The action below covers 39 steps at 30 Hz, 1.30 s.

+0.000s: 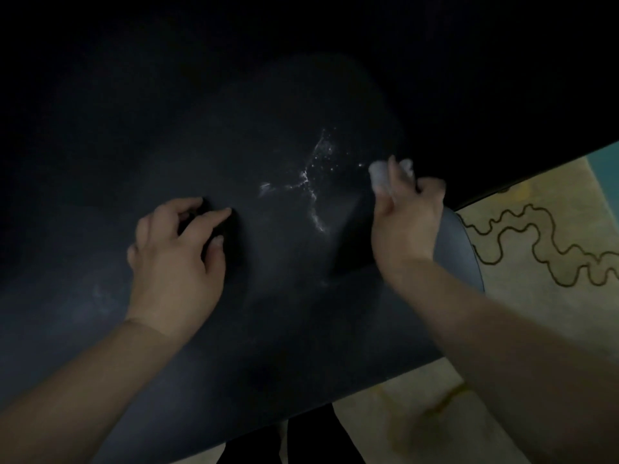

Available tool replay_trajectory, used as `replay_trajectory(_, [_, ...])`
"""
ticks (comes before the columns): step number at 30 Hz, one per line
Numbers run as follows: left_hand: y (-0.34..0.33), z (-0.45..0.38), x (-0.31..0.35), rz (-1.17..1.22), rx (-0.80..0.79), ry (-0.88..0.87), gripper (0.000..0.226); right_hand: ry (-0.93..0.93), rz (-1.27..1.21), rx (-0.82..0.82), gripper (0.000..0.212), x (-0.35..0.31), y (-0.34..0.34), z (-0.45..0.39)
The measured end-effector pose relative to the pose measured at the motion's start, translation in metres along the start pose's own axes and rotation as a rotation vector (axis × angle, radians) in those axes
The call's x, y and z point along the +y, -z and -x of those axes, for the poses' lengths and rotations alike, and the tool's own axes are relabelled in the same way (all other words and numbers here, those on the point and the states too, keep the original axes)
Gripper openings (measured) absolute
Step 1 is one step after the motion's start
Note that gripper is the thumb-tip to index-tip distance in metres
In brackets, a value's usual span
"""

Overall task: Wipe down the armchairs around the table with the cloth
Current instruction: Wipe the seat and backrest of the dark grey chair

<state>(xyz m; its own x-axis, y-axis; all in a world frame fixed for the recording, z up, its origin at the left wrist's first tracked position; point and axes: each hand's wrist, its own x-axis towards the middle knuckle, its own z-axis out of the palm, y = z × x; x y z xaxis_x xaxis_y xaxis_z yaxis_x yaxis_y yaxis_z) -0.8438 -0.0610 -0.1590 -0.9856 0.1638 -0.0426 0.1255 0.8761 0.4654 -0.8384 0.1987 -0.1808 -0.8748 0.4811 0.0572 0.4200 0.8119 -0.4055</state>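
Observation:
A dark armchair [254, 329] fills most of the dim head view, its back and seat nearly black. A whitish smear [310, 189] streaks the seat near the middle. My right hand [407, 222] grips a small bunched white cloth [380, 174] at the chair's right side, just right of the smear. My left hand [177, 256] rests on the chair to the left of the smear, fingers bent with the tips pressing into the surface, holding nothing that I can see.
A pale beige rug [536, 296] with a dark wavy line pattern lies to the right and below the chair. A teal patch [606, 162] shows at the far right edge. The upper part of the view is too dark to read.

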Motion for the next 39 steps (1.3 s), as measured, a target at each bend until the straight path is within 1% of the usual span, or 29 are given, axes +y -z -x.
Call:
replay_trajectory(1, [0.0, 0.0, 0.0, 0.001, 0.001, -0.001, 0.037, -0.08, 0.013, 0.065, 0.025, -0.008, -0.005, -0.017])
replay_trajectory(2, [0.0, 0.0, 0.0, 0.004, 0.002, -0.001, 0.037, -0.144, -0.038, 0.071, 0.022, -0.017, -0.008, -0.029])
replay_trajectory(3, [-0.001, 0.0, 0.001, 0.007, 0.005, 0.001, 0.037, -0.131, -0.093, 0.076, 0.023, -0.024, -0.015, -0.034])
replay_trajectory(4, [-0.001, -0.001, 0.001, 0.011, 0.011, 0.005, 0.037, -0.067, -0.124, 0.084, 0.023, -0.034, -0.016, -0.034])
replay_trajectory(5, [-0.001, -0.001, 0.002, 0.012, 0.013, 0.01, 0.037, 0.073, -0.072, 0.044, 0.026, -0.041, -0.015, -0.027])
replay_trajectory(7, [-0.001, -0.001, 0.002, 0.016, 0.008, 0.017, 0.037, 0.387, 0.018, -0.072, 0.043, -0.036, -0.01, 0.001])
replay_trajectory(8, [0.0, -0.002, 0.001, 0.017, 0.005, 0.012, 0.038, 0.476, 0.059, -0.105, 0.047, -0.028, -0.007, 0.012])
replay_trajectory(9, [0.0, -0.002, 0.0, 0.018, 0.001, 0.005, 0.038, 0.496, 0.059, -0.121, 0.048, -0.017, -0.004, 0.017])
replay_trajectory(11, [0.001, -0.003, -0.003, 0.018, -0.008, -0.012, 0.038, 0.421, 0.063, -0.1, 0.045, -0.004, -0.001, 0.008])
replay_trajectory(12, [0.002, -0.003, -0.005, 0.022, -0.007, -0.021, 0.038, 0.346, 0.058, -0.089, 0.041, -0.004, -0.002, -0.003])
replay_trajectory(14, [0.003, -0.003, -0.006, 0.028, -0.009, -0.037, 0.037, 0.203, 0.091, -0.019, 0.027, -0.016, -0.01, -0.037])
replay_trajectory(15, [0.003, -0.003, -0.006, 0.027, -0.009, -0.043, 0.037, 0.164, 0.131, 0.009, 0.025, -0.024, -0.014, -0.051])
replay_trajectory(16, [0.003, -0.003, -0.007, 0.022, -0.008, -0.048, 0.037, 0.135, 0.11, 0.004, 0.026, -0.03, -0.017, -0.059])
replay_trajectory(17, [0.003, -0.004, -0.007, 0.017, -0.005, -0.048, 0.036, 0.153, 0.082, 0.009, 0.024, -0.036, -0.021, -0.062])
replay_trajectory(18, [0.002, -0.005, -0.007, 0.013, -0.003, -0.041, 0.036, 0.218, 0.074, 0.021, 0.02, -0.043, -0.022, -0.061])
replay_trajectory(19, [0.003, -0.006, -0.008, 0.009, -0.001, -0.031, 0.036, 0.32, 0.065, -0.024, 0.018, -0.048, -0.022, -0.052])
replay_trajectory(20, [0.003, -0.007, -0.008, 0.008, -0.002, -0.022, 0.037, 0.39, -0.008, -0.116, 0.026, -0.052, -0.02, -0.036])
replay_trajectory(22, [0.004, -0.007, -0.009, 0.012, -0.005, -0.013, 0.038, 0.589, -0.016, -0.227, 0.043, -0.044, -0.013, -0.003])
replay_trajectory(24, [0.006, -0.008, -0.012, 0.011, -0.007, -0.006, 0.039, 0.645, -0.058, -0.259, 0.048, -0.029, -0.004, 0.014])
replay_trajectory(26, [0.009, -0.008, -0.016, 0.01, 0.0, 0.008, 0.04, 0.535, -0.067, -0.222, 0.046, -0.024, -0.001, 0.007])
replay_trajectory(29, [0.012, -0.008, -0.023, 0.002, 0.022, 0.026, 0.04, 0.26, -0.155, -0.054, 0.035, -0.042, -0.02, -0.035])
replay_trajectory(30, [0.012, -0.008, -0.025, 0.002, 0.023, 0.027, 0.041, 0.199, -0.129, -0.053, 0.036, -0.054, -0.027, -0.046])
replay_trajectory(31, [0.012, -0.007, -0.025, 0.002, 0.024, 0.028, 0.041, 0.208, -0.086, -0.088, 0.039, -0.064, -0.034, -0.047])
replay_trajectory(32, [0.012, -0.007, -0.026, 0.001, 0.025, 0.029, 0.041, 0.266, -0.08, -0.135, 0.041, -0.076, -0.036, -0.042])
replay_trajectory(34, [0.012, -0.006, -0.025, -0.006, 0.025, 0.029, 0.042, 0.47, -0.094, -0.244, 0.043, -0.087, -0.03, -0.014])
replay_trajectory(36, [0.014, -0.005, -0.025, -0.003, 0.023, 0.039, 0.042, 0.703, -0.101, -0.318, 0.043, -0.076, -0.02, 0.017])
replay_trajectory(37, [0.015, -0.003, -0.027, -0.001, 0.022, 0.049, 0.041, 0.776, -0.073, -0.339, 0.043, -0.065, -0.014, 0.026])
replay_trajectory(38, [0.017, -0.002, -0.028, 0.0, 0.024, 0.062, 0.041, 0.79, -0.045, -0.337, 0.042, -0.053, -0.008, 0.026])
replay_trajectory(39, [0.019, -0.001, -0.029, 0.001, 0.028, 0.079, 0.041, 0.744, -0.042, -0.294, 0.042, -0.046, -0.005, 0.02])
